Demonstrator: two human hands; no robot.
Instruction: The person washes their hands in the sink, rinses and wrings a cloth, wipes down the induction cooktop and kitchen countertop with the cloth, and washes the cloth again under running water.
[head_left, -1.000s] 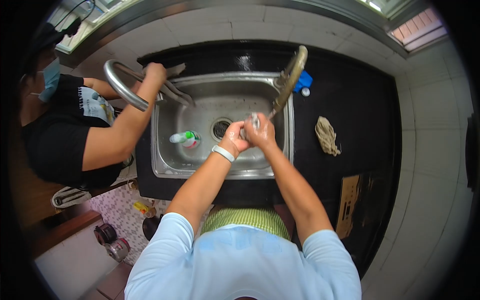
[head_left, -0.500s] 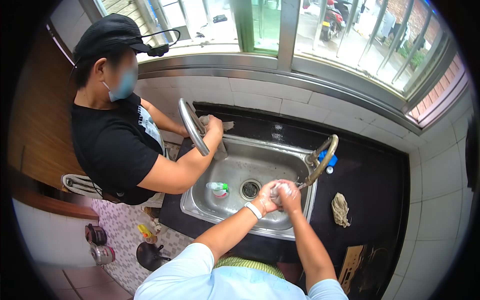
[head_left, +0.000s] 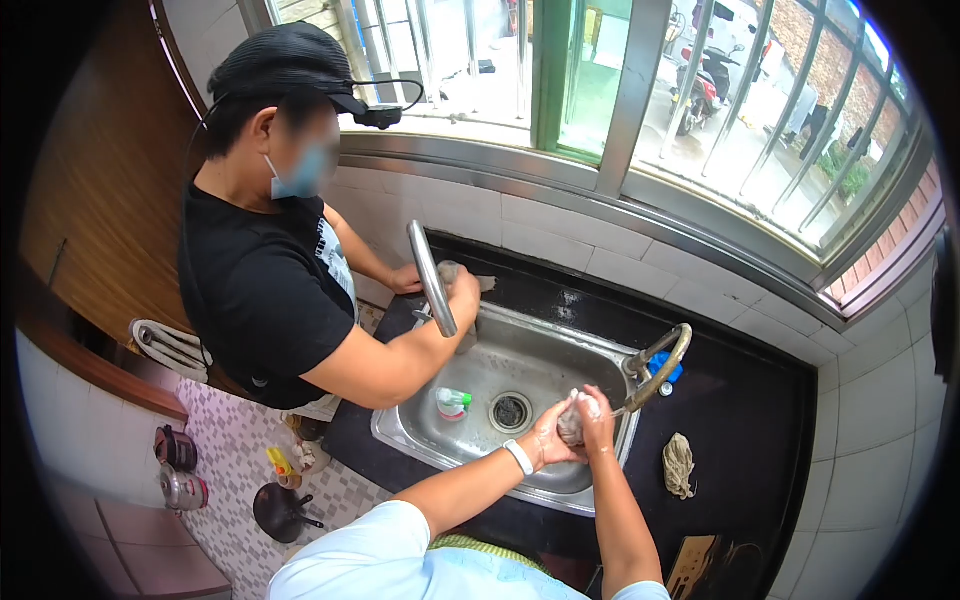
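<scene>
In the head view, both my hands are over the right part of the steel sink (head_left: 545,338), close to the curved right faucet (head_left: 672,368). Between them is a wet, greyish cloth (head_left: 571,428), bunched up, with white suds on it and on my fingers. My left hand (head_left: 549,440), below a white wristband, wraps the cloth from the left. My right hand (head_left: 598,425) presses on it from the right. To the left of the drain (head_left: 510,411), a small clear bottle with a green cap (head_left: 453,403) is in the basin.
On the left, a person in a black shirt (head_left: 265,270) handles a greyish cloth (head_left: 449,273) behind the left faucet (head_left: 432,280). A crumpled cloth (head_left: 678,466) lies on the black counter (head_left: 740,420). A blue object (head_left: 664,366) stands behind the right faucet. A black pan (head_left: 283,513) is on the floor.
The view has shifted, so the scene sits lower in the picture. My hands have turned around the cloth, and more of its grey surface shows between them.
</scene>
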